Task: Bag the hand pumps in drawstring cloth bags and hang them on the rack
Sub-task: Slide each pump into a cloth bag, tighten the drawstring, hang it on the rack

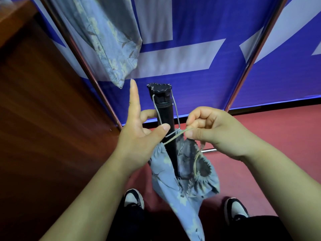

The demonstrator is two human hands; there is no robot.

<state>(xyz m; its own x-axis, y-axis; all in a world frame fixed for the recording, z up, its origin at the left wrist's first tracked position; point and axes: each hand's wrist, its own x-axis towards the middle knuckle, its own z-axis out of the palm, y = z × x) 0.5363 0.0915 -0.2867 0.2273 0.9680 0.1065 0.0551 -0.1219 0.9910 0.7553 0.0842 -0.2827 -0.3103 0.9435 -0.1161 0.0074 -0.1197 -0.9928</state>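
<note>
Above the person's shoes (133, 199), a flowered bag (173, 192) hangs round the lower half of the black pump (165, 108). The left hand (137, 136) grips the pump's barrel, forefinger straight; the right hand (213, 131) pinches the cord (175, 136) taut. Beyond, a second bag (111, 40) hangs beside one rack pole (105, 101); red floor (269, 145) lies open rightward.

Left grip (139, 138) clasps, forefinger pointing straight up; right grip (215, 131) pinches, fingers curled.

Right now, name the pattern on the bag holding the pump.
Bag: pale blue with light flowers; head view.
</note>
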